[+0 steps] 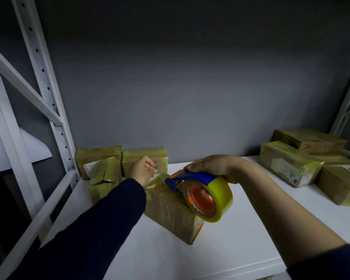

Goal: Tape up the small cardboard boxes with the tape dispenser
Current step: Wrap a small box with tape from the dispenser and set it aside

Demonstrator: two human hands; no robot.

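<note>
- Gripping the tape dispenser [194, 177] from above: right hand [208, 165], fingers curled over the blue frame, forearm bare, dark sleeve [327, 263] pushed up to the elbow.
- Tape dispenser: blue frame with an orange hub, carrying a roll of yellowish clear tape [220, 196]. The blue nose points left and lies against the top of the middle box [170, 213]. The roll overhangs that box's right side.
- Middle box: small, cardboard, already shiny with tape. It sits on the white shelf [251, 229] at an angle, one corner towards the camera.
- Left hand [142, 169]: clenched, fingers curled into the palm, at the far end of the middle box in front of the dispenser's nose. Whether it pinches a strip of tape cannot be made out. Its arm is in a dark sleeve [99, 229].
- Back left of the shelf: two taped boxes side by side against the wall, one [98, 156] by the rack post and one [144, 156] behind the left hand.
- Front of those: a smaller taped box [104, 178], just beside the left sleeve.
- Right side of the shelf: a taped box with a white label [287, 164], a flat box [309, 140] behind it, and another box [339, 186] at the frame's edge, all well apart from the middle box.
- Surroundings: white metal rack post [47, 87] with holes at left, grey wall [190, 77] behind.
</note>
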